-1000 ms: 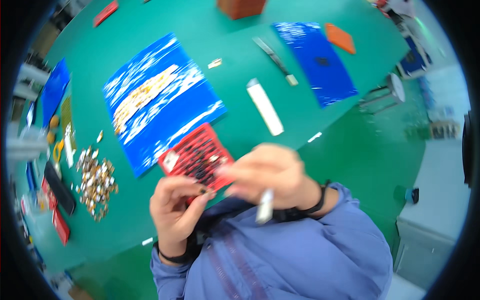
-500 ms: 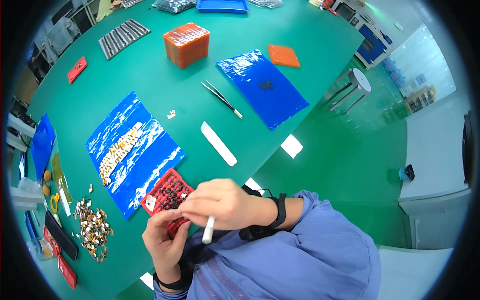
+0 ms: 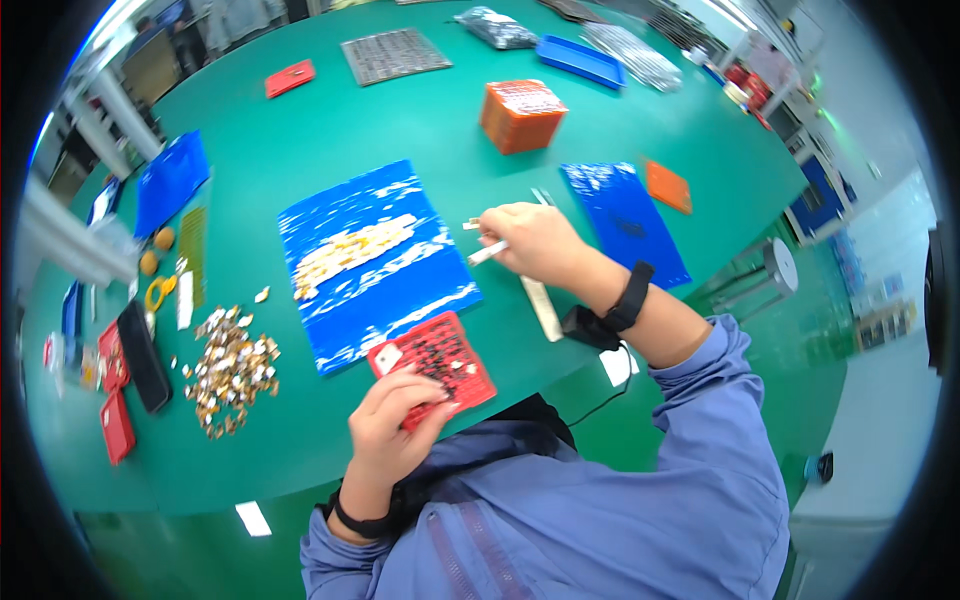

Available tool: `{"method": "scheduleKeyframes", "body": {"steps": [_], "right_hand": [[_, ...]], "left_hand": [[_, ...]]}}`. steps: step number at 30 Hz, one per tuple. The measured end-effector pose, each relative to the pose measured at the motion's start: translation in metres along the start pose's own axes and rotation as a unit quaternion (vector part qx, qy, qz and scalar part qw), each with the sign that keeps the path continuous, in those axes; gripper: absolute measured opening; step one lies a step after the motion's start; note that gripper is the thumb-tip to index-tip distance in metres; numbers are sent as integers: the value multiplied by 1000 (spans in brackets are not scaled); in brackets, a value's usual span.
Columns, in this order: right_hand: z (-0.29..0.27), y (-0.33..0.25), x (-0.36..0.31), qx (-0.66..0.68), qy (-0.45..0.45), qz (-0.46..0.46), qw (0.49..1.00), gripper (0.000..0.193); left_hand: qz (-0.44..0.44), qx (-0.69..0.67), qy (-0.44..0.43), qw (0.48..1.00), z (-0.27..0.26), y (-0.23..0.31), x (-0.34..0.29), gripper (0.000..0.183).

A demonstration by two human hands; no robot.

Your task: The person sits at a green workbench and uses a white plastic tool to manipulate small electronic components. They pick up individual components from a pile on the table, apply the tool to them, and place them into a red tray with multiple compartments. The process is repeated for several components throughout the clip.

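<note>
My left hand (image 3: 395, 412) grips the near edge of a small red grid tray (image 3: 435, 364) with dark small parts in it, held at the table's front edge. My right hand (image 3: 535, 243) is stretched out over the green table (image 3: 330, 130), closed on a thin white stick-like tool (image 3: 486, 253). The tool's tip is close to a tiny pale part (image 3: 471, 224) lying beside the blue plastic sheet (image 3: 375, 262). That sheet carries a strip of small yellowish parts (image 3: 350, 246).
A heap of small gold and white parts (image 3: 232, 366) lies left of the tray. An orange box (image 3: 521, 115), a second blue sheet (image 3: 622, 218), a white strip (image 3: 541, 304) and tweezers lie right. Red trays (image 3: 115, 425) and a dark case sit at the left edge.
My right hand has left the red tray and reached forward to the right edge of the blue sheet with the white tool. The view has tilted, showing more of the far table.
</note>
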State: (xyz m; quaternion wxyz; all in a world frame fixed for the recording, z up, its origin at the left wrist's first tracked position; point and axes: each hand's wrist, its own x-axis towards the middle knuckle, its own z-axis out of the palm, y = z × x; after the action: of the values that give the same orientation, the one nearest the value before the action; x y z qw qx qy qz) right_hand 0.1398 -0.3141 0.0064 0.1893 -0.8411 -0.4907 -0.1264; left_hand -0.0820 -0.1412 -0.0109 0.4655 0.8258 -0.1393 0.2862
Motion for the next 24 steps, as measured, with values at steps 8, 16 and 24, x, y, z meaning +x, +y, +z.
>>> {"method": "scheduleKeyframes", "body": {"steps": [8,16,24], "right_hand": [[1,12,5,-11,-62,61,996,14],[-51,-45,-30,109,10,110,988,11],[-14,-90,-81,421,51,159,892,16]], "left_hand": [[-17,-23,44,999,-2,1,-2,14],[-24,-68,63,995,1,-2,-8,16],[-45,219,57,973,-67,6,0,27]]}}
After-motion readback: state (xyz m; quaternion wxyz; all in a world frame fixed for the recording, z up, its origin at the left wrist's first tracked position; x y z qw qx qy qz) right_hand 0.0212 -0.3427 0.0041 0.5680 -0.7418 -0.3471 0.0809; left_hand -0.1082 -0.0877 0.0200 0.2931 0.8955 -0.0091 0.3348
